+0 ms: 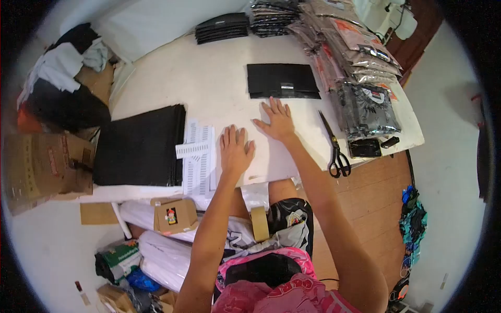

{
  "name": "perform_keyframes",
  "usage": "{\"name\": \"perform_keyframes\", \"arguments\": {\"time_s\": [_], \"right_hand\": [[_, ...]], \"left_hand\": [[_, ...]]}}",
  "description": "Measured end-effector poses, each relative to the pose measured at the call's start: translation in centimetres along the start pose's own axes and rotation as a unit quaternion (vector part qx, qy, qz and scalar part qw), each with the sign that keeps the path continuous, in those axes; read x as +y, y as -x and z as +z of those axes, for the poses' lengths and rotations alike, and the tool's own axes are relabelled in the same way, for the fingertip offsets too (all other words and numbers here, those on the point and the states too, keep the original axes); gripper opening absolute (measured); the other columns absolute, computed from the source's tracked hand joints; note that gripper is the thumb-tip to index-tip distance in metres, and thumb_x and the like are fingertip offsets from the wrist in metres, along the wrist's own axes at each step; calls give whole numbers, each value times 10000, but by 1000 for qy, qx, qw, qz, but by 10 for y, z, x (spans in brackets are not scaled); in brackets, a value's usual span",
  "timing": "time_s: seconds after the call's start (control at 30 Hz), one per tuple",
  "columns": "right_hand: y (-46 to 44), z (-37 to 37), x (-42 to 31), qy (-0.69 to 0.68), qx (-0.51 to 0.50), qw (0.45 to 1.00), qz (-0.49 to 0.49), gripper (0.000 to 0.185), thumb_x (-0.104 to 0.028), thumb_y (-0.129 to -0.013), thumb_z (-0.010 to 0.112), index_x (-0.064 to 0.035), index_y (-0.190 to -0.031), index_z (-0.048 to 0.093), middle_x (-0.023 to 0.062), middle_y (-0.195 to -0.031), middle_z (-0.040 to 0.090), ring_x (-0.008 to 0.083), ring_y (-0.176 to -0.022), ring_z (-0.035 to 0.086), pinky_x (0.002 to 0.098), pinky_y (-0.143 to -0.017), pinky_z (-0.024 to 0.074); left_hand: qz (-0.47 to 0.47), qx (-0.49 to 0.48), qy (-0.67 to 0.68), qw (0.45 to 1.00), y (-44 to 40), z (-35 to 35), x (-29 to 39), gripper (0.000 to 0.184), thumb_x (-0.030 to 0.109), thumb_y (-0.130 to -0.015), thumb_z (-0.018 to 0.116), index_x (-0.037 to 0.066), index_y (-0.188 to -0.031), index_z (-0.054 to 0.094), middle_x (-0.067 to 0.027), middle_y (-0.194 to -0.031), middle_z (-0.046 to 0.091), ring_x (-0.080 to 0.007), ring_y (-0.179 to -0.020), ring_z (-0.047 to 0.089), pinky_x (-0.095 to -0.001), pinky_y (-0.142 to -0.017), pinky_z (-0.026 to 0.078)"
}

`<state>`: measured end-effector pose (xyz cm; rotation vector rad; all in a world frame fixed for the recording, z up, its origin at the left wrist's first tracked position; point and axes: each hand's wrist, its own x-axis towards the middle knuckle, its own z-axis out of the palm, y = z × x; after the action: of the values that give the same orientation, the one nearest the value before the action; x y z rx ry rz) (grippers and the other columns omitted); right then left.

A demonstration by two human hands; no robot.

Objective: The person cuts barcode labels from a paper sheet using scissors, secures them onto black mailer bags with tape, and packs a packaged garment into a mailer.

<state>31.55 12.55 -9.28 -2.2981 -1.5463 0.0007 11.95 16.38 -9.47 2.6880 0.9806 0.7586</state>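
Observation:
My left hand (236, 152) lies flat on the white table with its fingers spread, just right of the printed label sheets (198, 169). A loose strip of labels (191, 151) rests across those sheets. Farther forward, my right hand (278, 121) is also flat and open, fingertips at the near edge of a folded black packet (282, 81). That packet has a small white label near its front edge. Neither hand grips anything. To the left of the sheets lies a stack of flat black bags (138, 146).
Black-handled scissors (335, 143) lie at the right, near a black phone-like object (365, 148). Clear-wrapped garments (365, 109) are piled behind them. Black packets (222, 28) are stacked at the back. A cardboard box (52, 161) stands left; a tape roll (259, 223) is by my lap.

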Motion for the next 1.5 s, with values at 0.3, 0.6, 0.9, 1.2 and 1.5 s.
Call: {"name": "perform_keyframes", "arguments": {"time_s": [0.3, 0.6, 0.9, 1.2, 1.5], "right_hand": [[-14, 9, 5, 57, 84, 987, 126, 893, -713, -830, 453, -107, -1474, 325, 224, -1541, 201, 397, -1423, 183, 531, -1137, 151], [-44, -1, 22, 63, 14, 985, 159, 938, -768, -831, 348, -122, -1504, 254, 197, -1569, 124, 354, -1453, 108, 508, -1160, 75], [-64, 2, 34, 72, 42, 984, 156, 948, -753, -807, 428, -120, -1495, 277, 203, -1555, 180, 359, -1434, 180, 525, -1146, 124], [-19, 9, 30, 12, 75, 992, 104, 713, -557, -866, 514, -73, -1386, 451, 190, -1496, 326, 347, -1404, 258, 508, -1149, 158], [40, -55, 38, -368, 276, 883, 98, 182, -173, -831, 681, 6, -848, 712, 151, -701, 680, 206, -646, 678, 305, -634, 523]], "left_hand": [[22, 9, -5, 1000, 3, 3, -3, 506, 353, -889, 555, 15, -1265, 545, -243, -1394, 415, -407, -1325, 334, -527, -1096, 252], [18, 14, -10, 1000, 3, 2, 0, 489, 332, -880, 556, 20, -1256, 546, -245, -1380, 425, -400, -1314, 349, -521, -1096, 264], [27, 8, 4, 1000, -1, -1, -1, 472, 322, -880, 568, 26, -1248, 553, -249, -1371, 433, -416, -1303, 356, -525, -1075, 276], [36, 18, 7, 999, -1, 0, -1, 462, 305, -859, 581, 24, -1224, 542, -243, -1337, 452, -429, -1282, 374, -537, -1065, 277], [52, 25, 17, 998, 3, 6, -8, 437, 291, -859, 585, 13, -1193, 550, -250, -1326, 464, -421, -1263, 400, -514, -1056, 312]]}}
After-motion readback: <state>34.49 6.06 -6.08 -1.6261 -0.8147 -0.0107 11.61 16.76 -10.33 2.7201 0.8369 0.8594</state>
